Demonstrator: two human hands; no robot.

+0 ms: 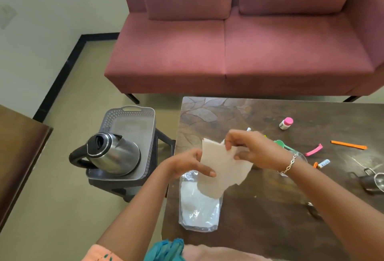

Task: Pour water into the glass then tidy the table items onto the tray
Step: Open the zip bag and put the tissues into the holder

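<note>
Over the left part of the dark table, both hands hold a white paper napkin. My left hand grips its left edge with the thumb across the front. My right hand pinches its top right corner. Below the napkin lies a clear plastic packet of tissues. A steel kettle with a black handle stands on the grey perforated tray, which rests on a small stool left of the table. The glass is mostly hidden behind my right wrist.
On the table lie a pink-capped bottle, an orange strip, a pink clip, a green spoon, a small tube and metal strainers. A pink sofa stands beyond. A wooden surface is at left.
</note>
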